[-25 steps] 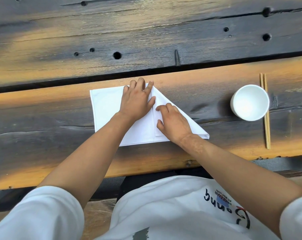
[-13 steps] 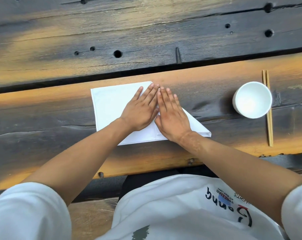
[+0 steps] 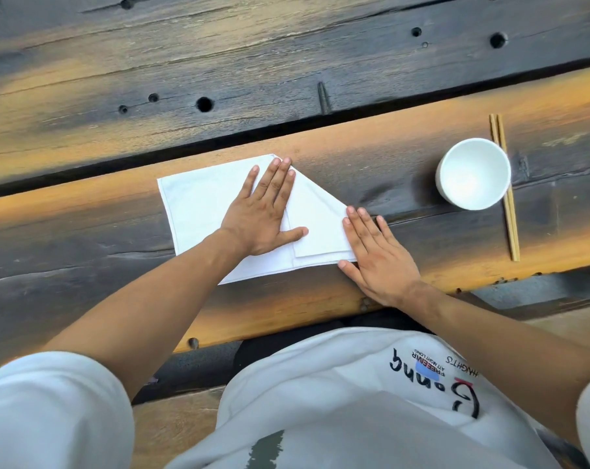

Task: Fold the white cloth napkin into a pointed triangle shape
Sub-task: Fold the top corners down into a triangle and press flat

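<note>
While both palms lie flat and open, gripping nothing, my left hand (image 3: 265, 218) pins the napkin (image 3: 198, 211) on the wooden table (image 3: 371, 164) and my right hand (image 3: 378, 262) presses its right corner, probably half off the cloth. Soft, light fabric; I'd pinch the free left corner.

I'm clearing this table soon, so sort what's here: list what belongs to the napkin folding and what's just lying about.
Part of the job:
napkin, partly folded
left hand, flat on it
right hand, flat at its right corner

Just lying about:
cup
chopsticks, beside the cup
</note>
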